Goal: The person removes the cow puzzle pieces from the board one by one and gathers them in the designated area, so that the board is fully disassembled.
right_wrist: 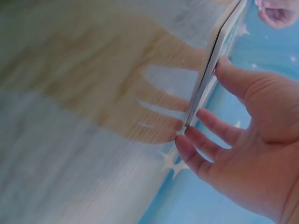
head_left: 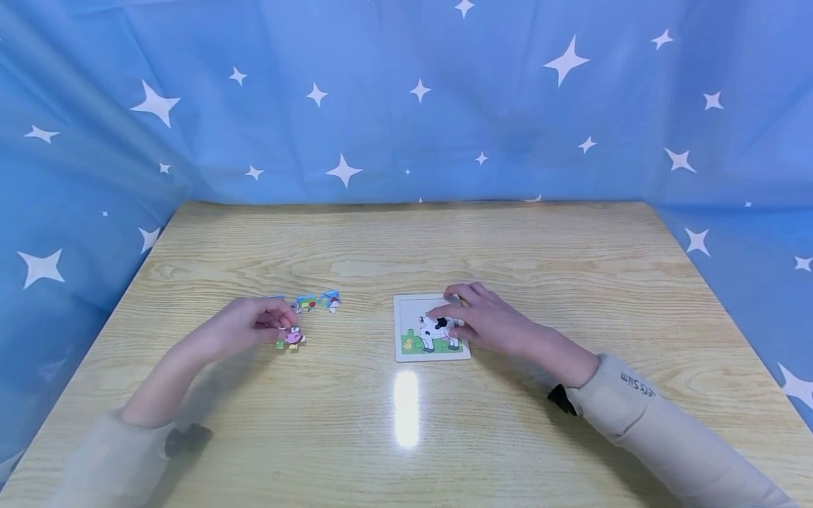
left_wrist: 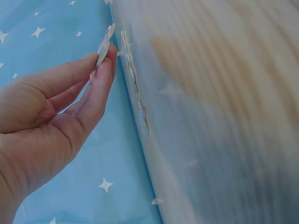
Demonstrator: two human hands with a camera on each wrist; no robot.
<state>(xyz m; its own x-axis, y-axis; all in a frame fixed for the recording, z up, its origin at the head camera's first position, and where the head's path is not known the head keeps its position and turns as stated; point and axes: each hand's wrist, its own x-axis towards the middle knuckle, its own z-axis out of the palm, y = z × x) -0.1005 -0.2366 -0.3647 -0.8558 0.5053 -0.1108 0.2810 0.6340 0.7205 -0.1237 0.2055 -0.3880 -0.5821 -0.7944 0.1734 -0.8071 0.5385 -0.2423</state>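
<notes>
A small jigsaw piece with a pink-and-white cow face (head_left: 294,336) is pinched between the thumb and fingers of my left hand (head_left: 250,324), raised off the table in the left wrist view. To the right, my right hand (head_left: 485,321) lies over the right side of a square puzzle board (head_left: 397,331), its fingertips touching the board. A black-and-white cow body (head_left: 438,331) and a strip of green grass with a yellow duck show as fitted pieces in the board's lower part. The upper part shows bare white. My right fingers cover the board's upper right corner.
Just beyond my left hand, several loose blue and colourful jigsaw pieces (head_left: 306,302) lie in a row on the wooden table (head_left: 540,247). A blue curtain with white stars (head_left: 381,106) hangs around the table's back and sides.
</notes>
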